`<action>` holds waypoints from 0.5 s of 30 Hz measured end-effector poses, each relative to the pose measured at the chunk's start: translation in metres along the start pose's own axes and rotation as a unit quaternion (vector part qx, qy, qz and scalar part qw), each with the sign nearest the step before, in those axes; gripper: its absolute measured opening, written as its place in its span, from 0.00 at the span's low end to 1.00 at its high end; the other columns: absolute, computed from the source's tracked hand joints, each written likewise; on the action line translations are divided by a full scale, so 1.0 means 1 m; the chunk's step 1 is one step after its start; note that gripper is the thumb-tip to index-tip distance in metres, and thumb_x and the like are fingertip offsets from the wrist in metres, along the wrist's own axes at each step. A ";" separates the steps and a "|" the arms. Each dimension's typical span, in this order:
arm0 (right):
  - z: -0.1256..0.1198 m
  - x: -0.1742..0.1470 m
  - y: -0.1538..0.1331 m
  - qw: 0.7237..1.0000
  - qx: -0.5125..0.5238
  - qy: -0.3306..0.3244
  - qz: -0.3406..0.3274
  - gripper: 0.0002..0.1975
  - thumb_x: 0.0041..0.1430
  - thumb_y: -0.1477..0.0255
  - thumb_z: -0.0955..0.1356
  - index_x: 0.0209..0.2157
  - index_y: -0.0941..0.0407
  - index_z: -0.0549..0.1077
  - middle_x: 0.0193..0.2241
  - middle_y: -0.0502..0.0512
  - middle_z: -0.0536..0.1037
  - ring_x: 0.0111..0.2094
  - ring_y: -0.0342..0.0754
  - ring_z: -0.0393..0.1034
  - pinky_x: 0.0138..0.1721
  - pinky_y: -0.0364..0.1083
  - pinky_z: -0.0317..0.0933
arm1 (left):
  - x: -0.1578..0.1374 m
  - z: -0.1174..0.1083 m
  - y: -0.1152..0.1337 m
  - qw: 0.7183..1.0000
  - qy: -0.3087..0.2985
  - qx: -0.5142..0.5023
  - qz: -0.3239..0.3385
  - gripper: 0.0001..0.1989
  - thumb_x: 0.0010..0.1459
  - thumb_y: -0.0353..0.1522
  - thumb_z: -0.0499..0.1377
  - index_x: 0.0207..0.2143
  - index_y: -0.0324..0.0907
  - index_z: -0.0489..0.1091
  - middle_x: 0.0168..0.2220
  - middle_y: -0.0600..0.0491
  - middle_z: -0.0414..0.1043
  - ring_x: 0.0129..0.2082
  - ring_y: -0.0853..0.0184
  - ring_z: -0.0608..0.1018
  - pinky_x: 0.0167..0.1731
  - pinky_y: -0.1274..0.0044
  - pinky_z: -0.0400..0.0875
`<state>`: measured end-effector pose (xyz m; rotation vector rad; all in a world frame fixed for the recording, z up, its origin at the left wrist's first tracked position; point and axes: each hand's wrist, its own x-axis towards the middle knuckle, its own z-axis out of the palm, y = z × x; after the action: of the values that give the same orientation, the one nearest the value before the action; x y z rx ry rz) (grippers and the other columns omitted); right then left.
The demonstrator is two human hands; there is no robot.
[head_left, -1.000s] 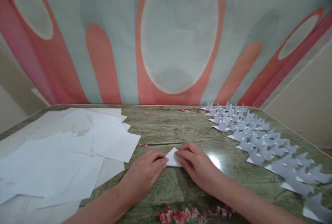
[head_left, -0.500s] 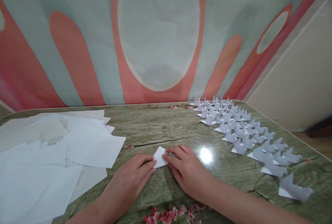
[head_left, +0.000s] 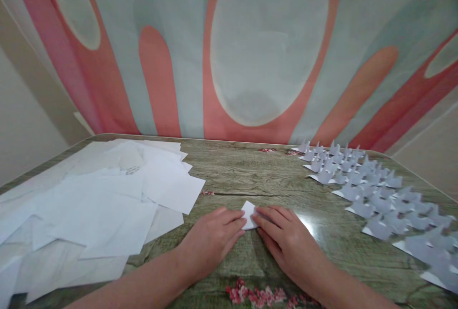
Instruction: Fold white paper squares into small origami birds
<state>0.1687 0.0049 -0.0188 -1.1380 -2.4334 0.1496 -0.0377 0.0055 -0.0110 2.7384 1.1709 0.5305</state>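
Observation:
A small folded piece of white paper (head_left: 249, 214) lies on the table between my two hands, near the middle of the view. My left hand (head_left: 214, 232) has its fingertips closed on the paper's left edge. From the other side, my right hand (head_left: 282, 232) presses its closed fingers onto the right part of the paper, hiding that part. The upper corner of the paper points away from me and shows between the fingers.
Loose white sheets (head_left: 107, 204) are heaped on the left of the wood-patterned table (head_left: 229, 170). Rows of folded white paper birds (head_left: 361, 208) stand on the right. A patterned red and grey-green wall covering (head_left: 268, 60) rises behind the table's far edge.
The view has swung left, so everything sits farther right in the picture. Both hands stay at the folded paper; the right fingers now cover a little more of it.

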 end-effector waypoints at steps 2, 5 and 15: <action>0.002 0.000 0.001 1.000 -0.004 0.007 -0.005 0.17 0.59 0.76 0.62 0.49 0.52 0.69 0.45 0.55 0.73 0.44 0.52 0.64 0.43 0.54 0.61 | 0.000 0.001 0.000 1.000 0.002 0.006 0.004 0.13 0.61 0.30 0.49 0.46 0.43 0.66 0.46 0.52 0.71 0.43 0.67 0.73 0.46 0.70 0.66; 0.004 -0.002 0.003 1.000 -0.002 0.012 -0.010 0.16 0.59 0.77 0.62 0.48 0.52 0.69 0.46 0.55 0.73 0.45 0.53 0.64 0.44 0.55 0.62 | 0.000 0.001 0.001 1.000 0.007 0.010 0.004 0.13 0.61 0.30 0.49 0.47 0.42 0.66 0.45 0.52 0.71 0.43 0.67 0.72 0.47 0.70 0.65; 0.009 -0.003 0.006 1.000 -0.002 0.003 -0.031 0.20 0.57 0.83 0.60 0.50 0.56 0.68 0.48 0.58 0.71 0.48 0.52 0.63 0.48 0.54 0.62 | -0.002 -0.006 0.012 0.998 0.004 -0.023 -0.052 0.13 0.60 0.27 0.49 0.45 0.40 0.68 0.44 0.48 0.70 0.44 0.64 0.70 0.45 0.69 0.67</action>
<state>0.1708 0.0072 -0.0300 -1.0613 -2.4622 0.1233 -0.0328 -0.0046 -0.0030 2.6231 1.2783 0.5486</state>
